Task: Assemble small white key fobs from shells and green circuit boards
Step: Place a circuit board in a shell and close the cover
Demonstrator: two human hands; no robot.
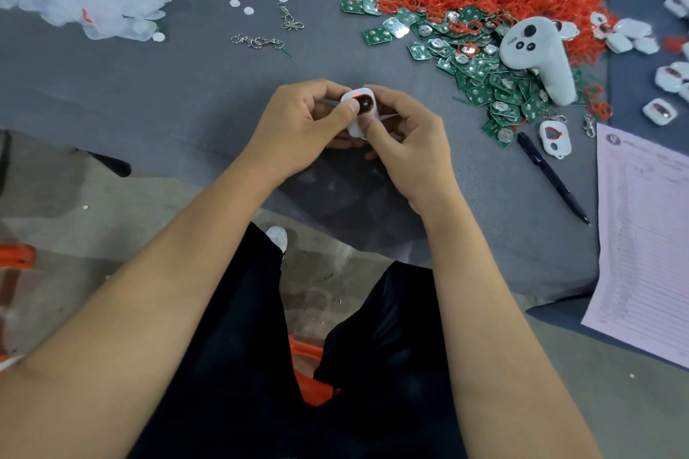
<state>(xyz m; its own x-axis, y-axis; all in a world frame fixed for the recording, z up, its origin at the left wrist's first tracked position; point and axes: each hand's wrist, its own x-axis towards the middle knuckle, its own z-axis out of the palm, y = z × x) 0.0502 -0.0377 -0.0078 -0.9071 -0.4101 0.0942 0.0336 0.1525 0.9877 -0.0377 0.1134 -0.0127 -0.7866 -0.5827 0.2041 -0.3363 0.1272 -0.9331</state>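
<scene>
Grey bench, green circuit boards heaped toward the far right corner. Left hand and right hand both pinching one white key fob near the front edge. Probably pressing shells closed; next, firm even squeezing.

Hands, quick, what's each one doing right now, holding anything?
Left hand: grip closed on the small white plastic key fob, thumb pressing its dark oval window.
Right hand: grip closed on the same fob.

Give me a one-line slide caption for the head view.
Both hands, left hand and right hand, grip a white key fob beside green circuit boards.
</scene>
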